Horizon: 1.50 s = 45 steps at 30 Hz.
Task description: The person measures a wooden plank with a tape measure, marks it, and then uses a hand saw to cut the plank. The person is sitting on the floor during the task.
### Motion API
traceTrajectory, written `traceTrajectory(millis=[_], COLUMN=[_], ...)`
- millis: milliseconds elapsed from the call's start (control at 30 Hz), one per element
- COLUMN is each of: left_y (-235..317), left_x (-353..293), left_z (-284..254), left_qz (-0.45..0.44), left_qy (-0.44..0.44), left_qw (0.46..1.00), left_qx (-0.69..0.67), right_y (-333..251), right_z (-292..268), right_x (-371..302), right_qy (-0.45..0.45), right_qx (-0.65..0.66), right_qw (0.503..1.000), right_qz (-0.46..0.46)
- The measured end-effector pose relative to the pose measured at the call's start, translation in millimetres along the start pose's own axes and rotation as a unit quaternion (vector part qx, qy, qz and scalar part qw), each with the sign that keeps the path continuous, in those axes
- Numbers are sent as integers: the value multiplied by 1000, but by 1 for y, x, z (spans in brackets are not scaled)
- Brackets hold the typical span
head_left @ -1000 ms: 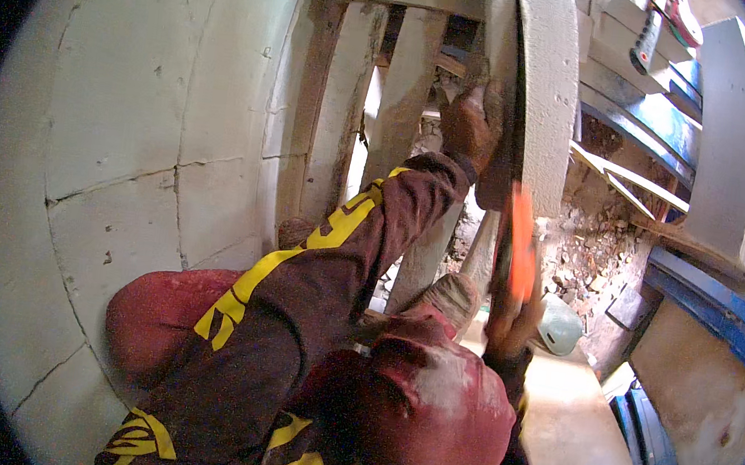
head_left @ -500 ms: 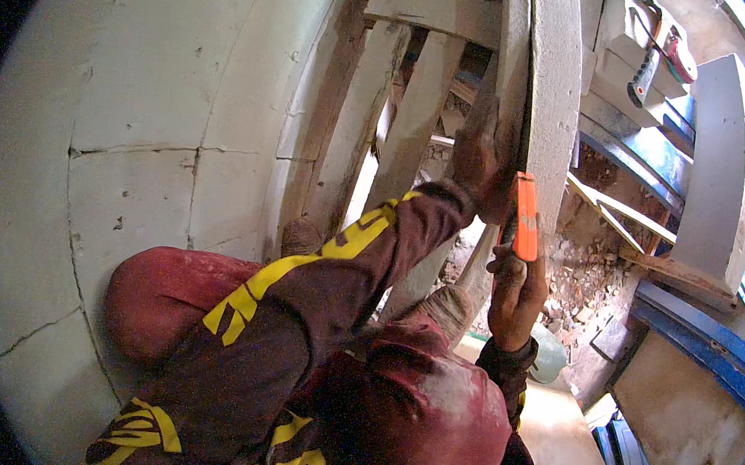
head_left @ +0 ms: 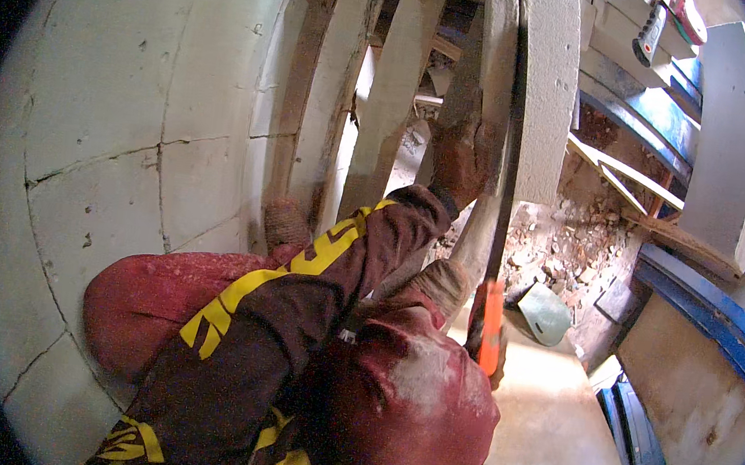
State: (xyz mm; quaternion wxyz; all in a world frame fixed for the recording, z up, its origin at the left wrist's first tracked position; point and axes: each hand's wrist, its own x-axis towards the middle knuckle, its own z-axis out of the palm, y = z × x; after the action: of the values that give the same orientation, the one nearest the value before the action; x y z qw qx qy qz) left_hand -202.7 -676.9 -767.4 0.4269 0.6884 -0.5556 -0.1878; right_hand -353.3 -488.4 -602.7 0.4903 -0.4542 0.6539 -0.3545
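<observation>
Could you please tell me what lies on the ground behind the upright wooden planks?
Past the wooden planks lies broken rubble, a green shovel blade and blue boards. The left hand and sleeve cover the ground nearer the planks.

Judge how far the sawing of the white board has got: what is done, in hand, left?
Done: the saw blade lies deep in a lengthwise slot in the white board, so part of the cut looks made. In hand: the left hand grips the board and the right hand holds the saw's orange handle. Left: how much uncut board remains cannot be told.
</observation>
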Motion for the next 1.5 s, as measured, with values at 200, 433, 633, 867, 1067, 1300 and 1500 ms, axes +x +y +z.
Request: traceTrajectory(millis=[200, 433, 633, 867, 1067, 1300, 1500], left_y=[-14, -14, -28, -12, -2, -11, 2], left_x=[12, 2, 6, 6, 10, 12, 7], left_z=[1, 0, 9, -1, -7, -7, -12], left_qz=[-27, 10, 109, 60, 47, 59, -2], left_qy=[-111, -73, -91, 1, -42, -58, -43], left_qw=[992, 997, 982, 998, 996, 996, 997], left_qx=[-55, -22, 126, -11, -70, -25, -67], right_y=[-4, 77, 73, 85, 68, 38, 78], right_z=[50, -3, 10, -1, 13, 24, -5], right_x=[150, -8, 51, -4, 39, 61, -9], right_qy=[-27, 19, -26, -29, 1, -34, 34], right_qx=[-68, 104, -90, -98, -58, -49, 17], right_qw=[976, 971, 991, 994, 990, 995, 992], right_qz=[-203, 214, -91, -45, -130, -75, 122])
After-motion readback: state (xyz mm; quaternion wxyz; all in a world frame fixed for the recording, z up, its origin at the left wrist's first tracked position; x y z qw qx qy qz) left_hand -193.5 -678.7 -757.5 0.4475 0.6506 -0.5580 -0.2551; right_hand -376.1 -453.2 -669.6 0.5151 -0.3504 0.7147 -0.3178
